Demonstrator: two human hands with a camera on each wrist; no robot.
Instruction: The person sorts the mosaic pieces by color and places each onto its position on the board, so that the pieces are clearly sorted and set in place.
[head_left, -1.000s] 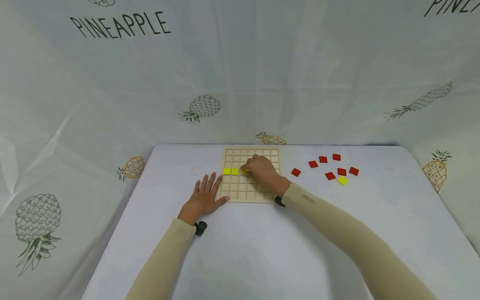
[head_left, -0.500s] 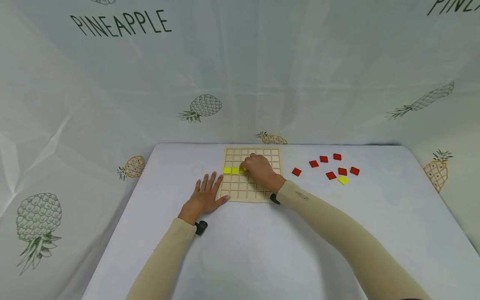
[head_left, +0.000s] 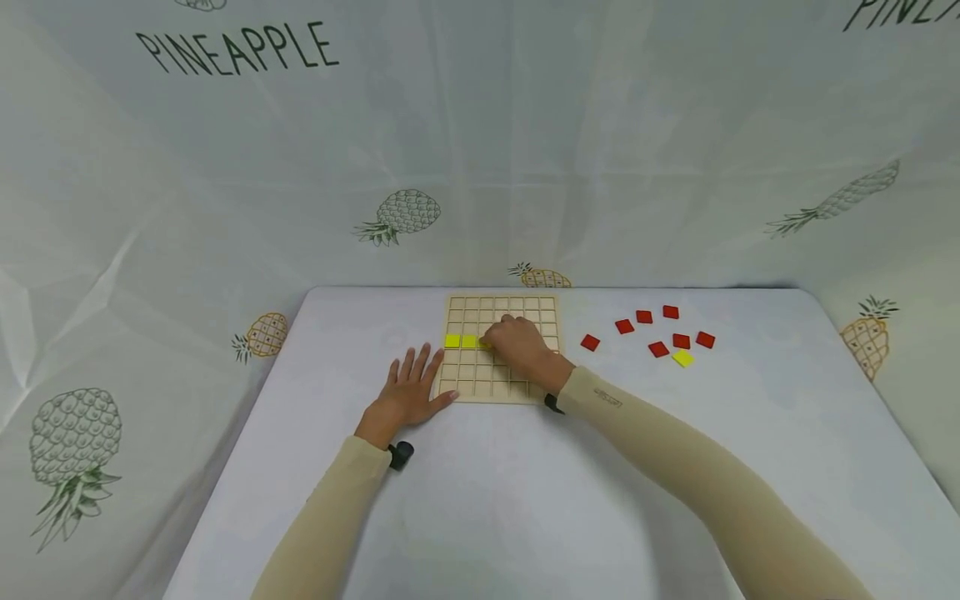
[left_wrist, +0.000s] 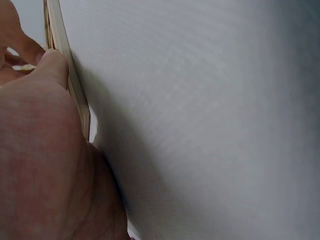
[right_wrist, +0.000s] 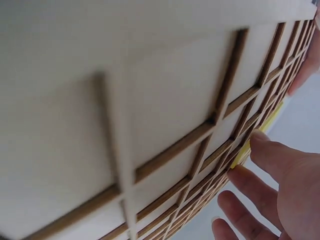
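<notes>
A pale wooden grid board [head_left: 459, 390] lies near the back of the white table, with two yellow square tiles [head_left: 452, 341] side by side in one row's leftmost cells. My right hand [head_left: 521, 346] is over the board, thumb and forefinger around a third yellow tile [right_wrist: 242, 154] in the same row. In the head view that tile is mostly hidden by the fingers. My left hand [head_left: 405, 397] lies with spread fingers along the board's left side. Its thumb [left_wrist: 54, 67] rests on the board's front left corner area.
Several red square tiles [head_left: 590, 342] are scattered to the right of the board, with one yellow tile [head_left: 683, 357] among them. Behind the table [head_left: 480, 500] hangs a pineapple-print cloth [head_left: 660, 208]. Each wrist carries a small black device [head_left: 401, 455].
My right hand has shifted slightly to the left, and its fingers now cover more of the yellow tile. The left hand stays in place.
</notes>
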